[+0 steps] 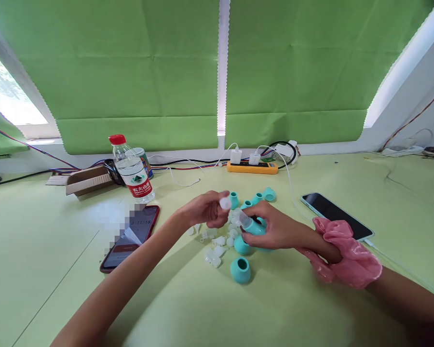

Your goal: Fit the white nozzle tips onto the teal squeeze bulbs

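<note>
My left hand (210, 208) is closed on a small translucent white plastic cap (225, 203), pinched between thumb and fingers. My right hand (271, 226) grips a teal rounded bulb (255, 228) lying tilted, with a clear plastic piece (241, 219) at its narrow end pointing left. The two held pieces are close but apart. Around my right hand stand several more teal bulbs with open necks, one nearest me (240, 270) and another at the back (269, 194). Between the hands lie several loose translucent white plastic pieces (213, 257); some bulbs are partly hidden by my right hand.
A water bottle (132, 168) and a cardboard box (88, 180) stand at the back left. One phone (137, 236) lies left, another (336, 214) right with a charging cable. A yellow power strip (252, 167) sits at the back. A pink scrunchie (347, 253) circles my right wrist.
</note>
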Available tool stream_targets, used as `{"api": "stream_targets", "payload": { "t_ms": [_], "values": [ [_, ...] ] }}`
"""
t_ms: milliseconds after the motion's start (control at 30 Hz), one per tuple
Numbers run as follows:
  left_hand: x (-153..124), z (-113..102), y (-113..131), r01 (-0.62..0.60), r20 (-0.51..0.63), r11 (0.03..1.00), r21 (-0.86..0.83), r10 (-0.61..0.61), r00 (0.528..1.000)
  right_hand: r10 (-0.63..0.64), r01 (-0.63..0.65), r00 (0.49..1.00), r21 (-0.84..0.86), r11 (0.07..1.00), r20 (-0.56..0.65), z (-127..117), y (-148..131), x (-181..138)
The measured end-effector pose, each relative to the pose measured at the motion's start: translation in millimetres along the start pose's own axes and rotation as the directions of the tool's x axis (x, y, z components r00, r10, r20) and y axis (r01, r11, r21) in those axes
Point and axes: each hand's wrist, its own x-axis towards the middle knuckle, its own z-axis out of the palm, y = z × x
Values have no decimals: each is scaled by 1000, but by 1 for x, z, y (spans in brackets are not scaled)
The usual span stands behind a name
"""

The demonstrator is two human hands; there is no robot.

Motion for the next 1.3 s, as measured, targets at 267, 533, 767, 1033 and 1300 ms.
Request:
{"api": "stream_targets", "payload": {
  "t_ms": [267, 533, 767, 1033, 1300],
  "values": [
    [-3, -1, -3, 91, -131, 580, 810, 26, 991, 83, -117, 991, 408, 906, 100, -14, -3, 0],
    [5, -3, -18, 97, -131, 298, 950, 98, 987, 102, -211, 974, 635, 743, 203, -5, 4, 6],
    [-14, 16, 16, -129, -205, 538, 833, 516, 832, 174, -114, 985, 746, 656, -2, 1, 8, 5],
    [-19, 37, 23, -283, 2, 236, 930, 766, 643, 236, -211, 965, 866, 453, 112, 4, 3, 6],
    [-25, 31, 31, -325, 106, 214, 921, 665, 739, 214, -260, 958, 889, 376, 189, 5, -1, 8]
  ]
}}
